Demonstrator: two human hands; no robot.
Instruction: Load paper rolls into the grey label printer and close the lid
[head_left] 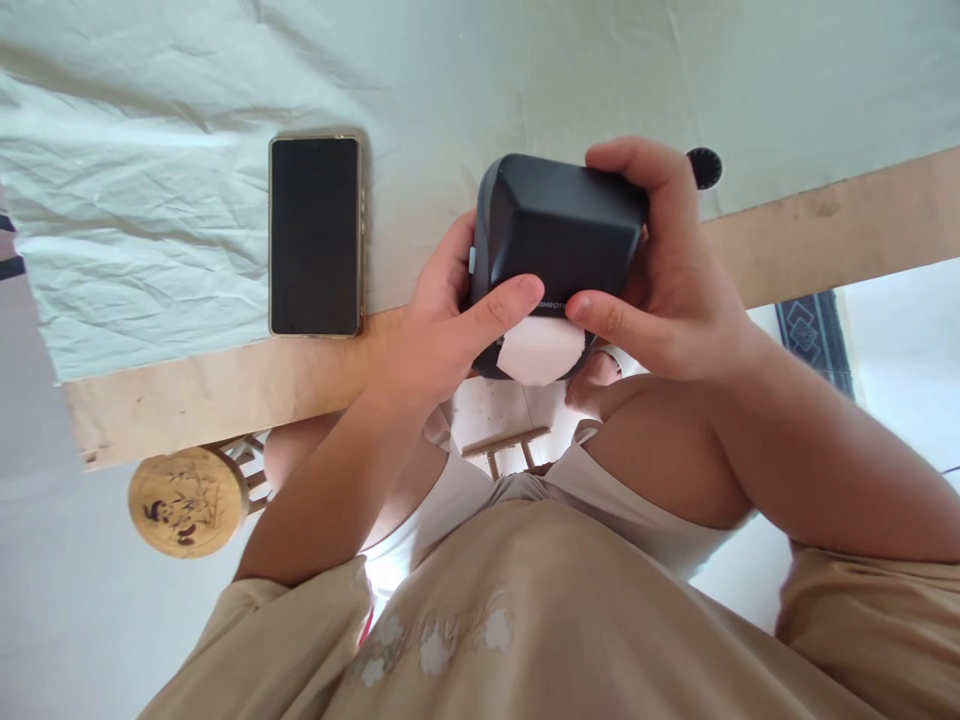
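Observation:
A black label printer, with partly covered white lettering on its front, is held between both hands over the table's near edge. White label paper sticks out below the lettering. My left hand grips the printer's left side, thumb across the front and fingers hidden behind. On the opposite side my right hand holds it, with the thumb near the lettering and the index finger along the top edge. A small light-coloured tab shows by my left fingers.
A phone with a dark screen lies on the pale green cloth to the left. Just past my right hand is a small round black object. The table's bare wooden edge runs in front of me. A round wooden stool stands lower left.

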